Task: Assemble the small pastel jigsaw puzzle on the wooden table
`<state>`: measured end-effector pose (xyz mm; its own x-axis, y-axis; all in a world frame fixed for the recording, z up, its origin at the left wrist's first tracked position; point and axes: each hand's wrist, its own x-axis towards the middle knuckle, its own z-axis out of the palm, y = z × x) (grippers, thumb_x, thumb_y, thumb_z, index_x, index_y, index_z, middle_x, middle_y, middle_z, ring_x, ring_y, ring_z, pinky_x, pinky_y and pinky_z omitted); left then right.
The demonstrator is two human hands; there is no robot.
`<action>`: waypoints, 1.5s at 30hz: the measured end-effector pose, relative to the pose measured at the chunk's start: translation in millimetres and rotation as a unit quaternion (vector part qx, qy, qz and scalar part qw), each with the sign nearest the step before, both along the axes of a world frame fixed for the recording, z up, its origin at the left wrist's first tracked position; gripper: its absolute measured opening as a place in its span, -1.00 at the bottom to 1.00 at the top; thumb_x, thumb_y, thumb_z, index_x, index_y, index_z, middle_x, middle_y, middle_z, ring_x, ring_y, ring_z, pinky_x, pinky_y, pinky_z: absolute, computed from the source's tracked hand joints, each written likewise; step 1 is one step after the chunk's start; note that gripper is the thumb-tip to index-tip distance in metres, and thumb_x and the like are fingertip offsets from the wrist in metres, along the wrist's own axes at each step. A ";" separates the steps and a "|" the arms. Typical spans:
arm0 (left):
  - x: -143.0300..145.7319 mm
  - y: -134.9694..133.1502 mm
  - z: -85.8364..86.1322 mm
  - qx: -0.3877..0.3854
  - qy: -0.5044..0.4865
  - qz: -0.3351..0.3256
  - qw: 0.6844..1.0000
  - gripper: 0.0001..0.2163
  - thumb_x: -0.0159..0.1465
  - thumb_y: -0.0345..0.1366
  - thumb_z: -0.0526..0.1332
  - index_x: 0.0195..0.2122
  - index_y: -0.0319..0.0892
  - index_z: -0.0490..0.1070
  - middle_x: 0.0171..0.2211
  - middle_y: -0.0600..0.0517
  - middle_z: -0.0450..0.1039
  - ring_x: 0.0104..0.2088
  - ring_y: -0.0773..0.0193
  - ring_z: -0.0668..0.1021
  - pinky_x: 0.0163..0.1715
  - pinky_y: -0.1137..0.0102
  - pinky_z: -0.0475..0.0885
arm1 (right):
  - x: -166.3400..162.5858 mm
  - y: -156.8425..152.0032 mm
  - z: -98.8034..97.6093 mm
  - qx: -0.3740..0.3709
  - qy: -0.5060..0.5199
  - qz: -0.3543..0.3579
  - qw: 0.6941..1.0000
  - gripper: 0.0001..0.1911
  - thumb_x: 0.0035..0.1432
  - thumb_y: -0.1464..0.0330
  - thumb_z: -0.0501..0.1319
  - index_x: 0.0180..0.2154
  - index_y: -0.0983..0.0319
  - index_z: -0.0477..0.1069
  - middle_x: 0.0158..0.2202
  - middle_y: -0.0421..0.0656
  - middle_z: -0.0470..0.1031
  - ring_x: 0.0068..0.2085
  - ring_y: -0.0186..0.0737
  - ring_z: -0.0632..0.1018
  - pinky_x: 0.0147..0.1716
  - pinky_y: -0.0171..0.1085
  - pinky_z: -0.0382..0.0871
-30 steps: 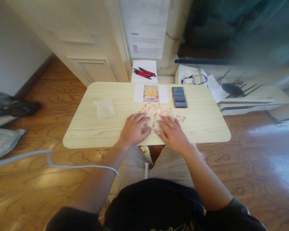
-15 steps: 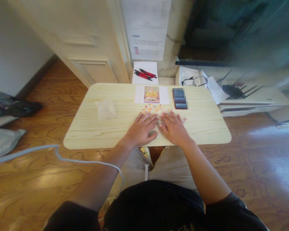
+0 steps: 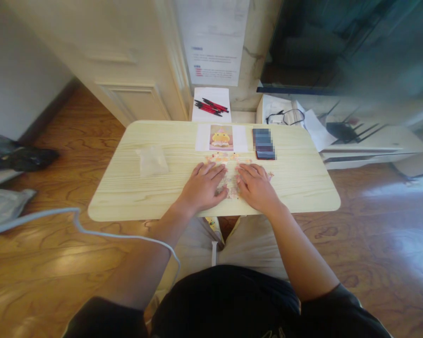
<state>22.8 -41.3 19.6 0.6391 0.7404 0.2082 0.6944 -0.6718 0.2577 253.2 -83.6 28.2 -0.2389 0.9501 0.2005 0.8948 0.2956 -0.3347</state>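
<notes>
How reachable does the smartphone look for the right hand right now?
Probably yes: the right hand lies flat on the puzzle pieces, just short of the smartphone, with only tabletop showing between. No object appears to block it.

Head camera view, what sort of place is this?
Probably a living room in a home: there's a wood-patterned floor and a large dark screen, perhaps a television, above a low white cabinet.
</notes>
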 end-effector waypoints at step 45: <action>7.9 4.9 2.1 0.032 -0.014 0.011 0.999 -0.53 0.39 -0.07 0.21 0.29 -0.08 0.46 0.42 -0.13 0.32 0.41 -0.15 0.34 0.45 -0.11 0.15 | 6.9 -9.7 -3.1 0.023 0.024 -0.044 0.998 -0.57 0.43 0.35 0.11 0.25 0.18 0.49 0.35 -0.10 0.46 0.34 0.07 0.32 0.39 0.08 0.12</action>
<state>30.6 -36.4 21.7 0.6163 0.7385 0.2734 0.7024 -0.6725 0.2332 260.1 -93.3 25.1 -0.1436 0.9565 0.2540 0.9011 0.2325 -0.3659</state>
